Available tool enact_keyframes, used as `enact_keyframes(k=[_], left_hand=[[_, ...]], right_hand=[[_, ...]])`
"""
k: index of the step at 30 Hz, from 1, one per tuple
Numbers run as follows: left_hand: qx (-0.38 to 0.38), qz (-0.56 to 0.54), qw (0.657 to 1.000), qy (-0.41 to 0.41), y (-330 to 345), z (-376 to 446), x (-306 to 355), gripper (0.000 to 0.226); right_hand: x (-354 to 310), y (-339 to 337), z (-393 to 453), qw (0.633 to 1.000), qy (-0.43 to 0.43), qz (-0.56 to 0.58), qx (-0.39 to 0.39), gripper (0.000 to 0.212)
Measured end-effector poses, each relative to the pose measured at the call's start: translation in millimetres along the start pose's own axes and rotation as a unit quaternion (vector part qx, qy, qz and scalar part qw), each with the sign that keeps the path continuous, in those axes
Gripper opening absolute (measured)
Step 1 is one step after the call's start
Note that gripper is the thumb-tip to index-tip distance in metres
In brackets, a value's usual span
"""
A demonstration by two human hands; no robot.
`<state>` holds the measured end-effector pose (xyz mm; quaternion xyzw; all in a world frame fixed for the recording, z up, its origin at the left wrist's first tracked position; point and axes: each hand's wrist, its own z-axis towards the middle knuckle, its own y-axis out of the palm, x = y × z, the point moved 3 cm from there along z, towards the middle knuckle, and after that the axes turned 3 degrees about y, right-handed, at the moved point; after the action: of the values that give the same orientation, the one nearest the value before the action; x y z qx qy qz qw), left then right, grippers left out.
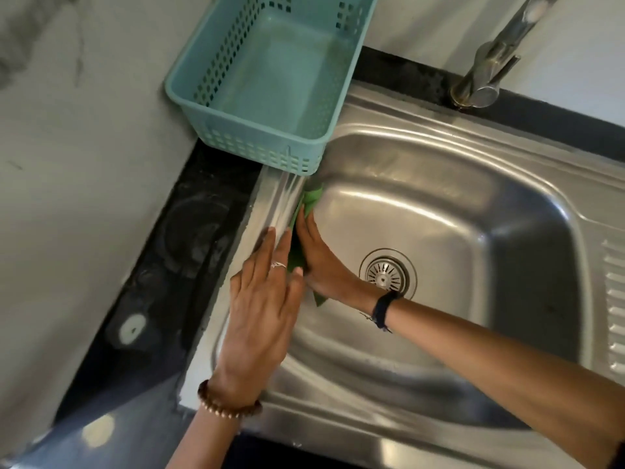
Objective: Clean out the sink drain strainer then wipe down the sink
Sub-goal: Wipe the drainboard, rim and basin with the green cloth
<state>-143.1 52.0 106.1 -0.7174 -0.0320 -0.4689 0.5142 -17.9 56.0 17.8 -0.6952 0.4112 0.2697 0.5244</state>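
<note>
At the sink's 9 o'clock wall: right hand flat, fingers together, pressing green cloth against the steel. Left hand flat on the rim beside it (fingers extended, holding nothing). Drain strainer seated mid-basin; teal basket at 11 o'clock.

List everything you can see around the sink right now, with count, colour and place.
Sink: one, stainless steel, centre and right, ribbed drainboard at far right.
Drain strainer: one, metal, seated in the basin floor.
Cloth: one, green, pressed against the basin's left wall.
Basket: one, teal plastic, empty, at the sink's top-left corner.
Faucet: one, metal, behind the sink at top right.
Countertop: one, black, left of and behind the sink.
Wall: pale, marbled, on the left.
Left hand: flat on the sink's left rim; ring, beaded bracelet.
Right hand: inside the basin, pressing the cloth; dark wristband.
</note>
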Motion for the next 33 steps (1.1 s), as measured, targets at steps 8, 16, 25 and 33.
enact_keyframes(k=[8, 16, 25, 33], left_hand=[[0.041, -0.189, 0.98, -0.038, -8, -1, -6, 0.046], [0.197, -0.325, 0.898, -0.223, 6, -46, 25, 0.036], [-0.063, -0.653, 0.71, -0.256, 54, -35, 127, 0.037], [-0.053, -0.405, 0.89, -0.202, 40, -34, 148, 0.024]], right_hand=[[-30, 10, -87, 0.973, 0.069, 0.088, -0.201, 0.09], [-11, -80, -151, 0.87, 0.083, 0.487, 0.002, 0.082], [-10, -89, -195, 0.645, -0.004, 0.757, 0.106, 0.05], [1, -104, -224, 0.722, 0.096, 0.681, 0.072, 0.075]])
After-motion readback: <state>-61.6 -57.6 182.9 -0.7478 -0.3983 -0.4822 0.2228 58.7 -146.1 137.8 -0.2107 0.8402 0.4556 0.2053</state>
